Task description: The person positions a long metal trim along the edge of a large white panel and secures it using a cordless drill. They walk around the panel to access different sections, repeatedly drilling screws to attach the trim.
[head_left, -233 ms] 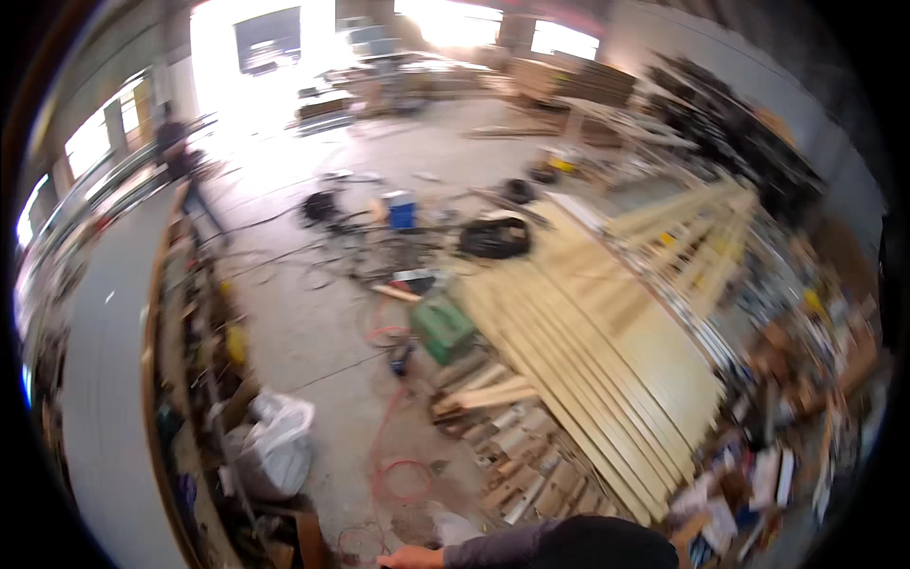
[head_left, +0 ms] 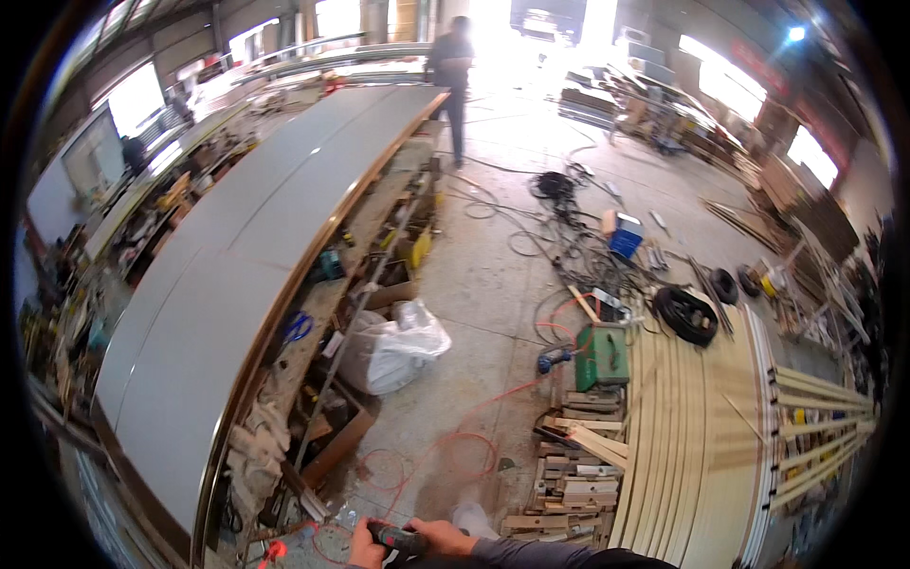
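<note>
At the lower edge, my left hand and my right hand are both closed around a dark handheld tool with a small red mark. Its shape looks like a power tool's body, but the exact kind is too small to tell. The left hand grips one end and the right hand the other. A grey sleeve covers my right forearm. Below the hands, a thin red hose loops over the concrete floor.
A long workbench with grey panels runs along the left, a white bag beside it. Right of the aisle are a green case, wood offcuts and pale boards. Tangled black cables lie ahead. A person stands beyond the bench.
My view has swung left, so the bench and boards appear farther right. My left hand and the dark tool have come into sight; earlier only my right hand showed.
</note>
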Tool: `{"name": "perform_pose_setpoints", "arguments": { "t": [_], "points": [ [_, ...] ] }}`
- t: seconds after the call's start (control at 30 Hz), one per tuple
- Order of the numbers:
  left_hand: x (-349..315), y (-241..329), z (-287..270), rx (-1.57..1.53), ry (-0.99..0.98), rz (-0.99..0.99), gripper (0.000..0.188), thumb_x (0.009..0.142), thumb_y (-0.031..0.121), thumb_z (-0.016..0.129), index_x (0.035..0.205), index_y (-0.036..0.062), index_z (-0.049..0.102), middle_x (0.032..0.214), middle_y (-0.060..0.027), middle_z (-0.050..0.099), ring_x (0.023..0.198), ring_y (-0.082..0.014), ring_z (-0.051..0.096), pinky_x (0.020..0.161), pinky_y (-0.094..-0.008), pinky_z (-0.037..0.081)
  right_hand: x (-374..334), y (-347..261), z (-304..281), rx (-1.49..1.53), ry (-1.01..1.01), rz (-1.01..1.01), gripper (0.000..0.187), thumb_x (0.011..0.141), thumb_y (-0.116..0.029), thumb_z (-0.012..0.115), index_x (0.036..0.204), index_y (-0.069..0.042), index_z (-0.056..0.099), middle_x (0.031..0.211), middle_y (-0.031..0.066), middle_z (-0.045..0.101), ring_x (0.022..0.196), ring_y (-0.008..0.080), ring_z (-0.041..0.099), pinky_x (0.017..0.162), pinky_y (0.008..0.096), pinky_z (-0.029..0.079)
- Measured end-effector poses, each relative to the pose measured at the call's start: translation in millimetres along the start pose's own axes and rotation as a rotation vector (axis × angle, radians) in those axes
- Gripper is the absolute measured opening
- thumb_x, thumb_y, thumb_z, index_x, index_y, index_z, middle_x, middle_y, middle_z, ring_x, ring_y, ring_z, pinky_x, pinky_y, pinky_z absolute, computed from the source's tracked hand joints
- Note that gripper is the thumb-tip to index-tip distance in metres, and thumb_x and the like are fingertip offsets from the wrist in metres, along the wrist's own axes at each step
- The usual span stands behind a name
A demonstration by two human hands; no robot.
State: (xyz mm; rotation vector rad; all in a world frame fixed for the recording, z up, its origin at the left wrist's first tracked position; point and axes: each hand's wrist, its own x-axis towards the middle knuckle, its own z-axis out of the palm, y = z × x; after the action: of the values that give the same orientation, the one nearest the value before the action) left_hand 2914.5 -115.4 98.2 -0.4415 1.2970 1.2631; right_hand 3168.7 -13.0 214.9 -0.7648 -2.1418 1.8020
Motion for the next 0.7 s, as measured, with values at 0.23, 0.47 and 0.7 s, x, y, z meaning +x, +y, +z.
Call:
{"name": "perform_pose_setpoints", "arguments": {
  "t": [0.23,0.47,0.7],
  "points": [
    [-14,-4,-64,-0.317,-0.041,0.000,0.033,0.104,0.036,0.052,0.088,0.0081,0.060,0.086,-0.0117,0.065,0.085,-0.0306,0.065,0.086,-0.0493,0.054,34,7,53,-0.166,-0.197,-0.183,0.060,0.084,-0.030,0.077,0.138,-0.014,0.055,0.115,0.0232,0.070,0.106,0.0443,0.068,0.088,0.0475,0.054],
    [-119,58,-59,-0.514,-0.144,0.094,0.039,0.106,0.045,0.054,0.091,0.0097,0.059,0.086,-0.0079,0.066,0.087,-0.0272,0.065,0.087,-0.0488,0.056,63,-62,133,-0.270,-0.112,-0.107,0.064,0.086,-0.025,0.073,0.145,-0.017,0.050,0.119,0.0198,0.068,0.107,0.0431,0.067,0.086,0.0488,0.054],
    [-126,62,-168,-0.351,-0.240,0.319,0.044,0.103,0.051,0.057,0.090,0.0095,0.061,0.085,-0.0049,0.066,0.086,-0.0216,0.066,0.081,-0.0376,0.056,79,-77,230,-0.373,-0.274,-0.189,0.082,0.080,-0.018,0.074,0.154,-0.019,0.039,0.123,0.0210,0.064,0.107,0.0450,0.066,0.087,0.0512,0.054]
  ]
}}
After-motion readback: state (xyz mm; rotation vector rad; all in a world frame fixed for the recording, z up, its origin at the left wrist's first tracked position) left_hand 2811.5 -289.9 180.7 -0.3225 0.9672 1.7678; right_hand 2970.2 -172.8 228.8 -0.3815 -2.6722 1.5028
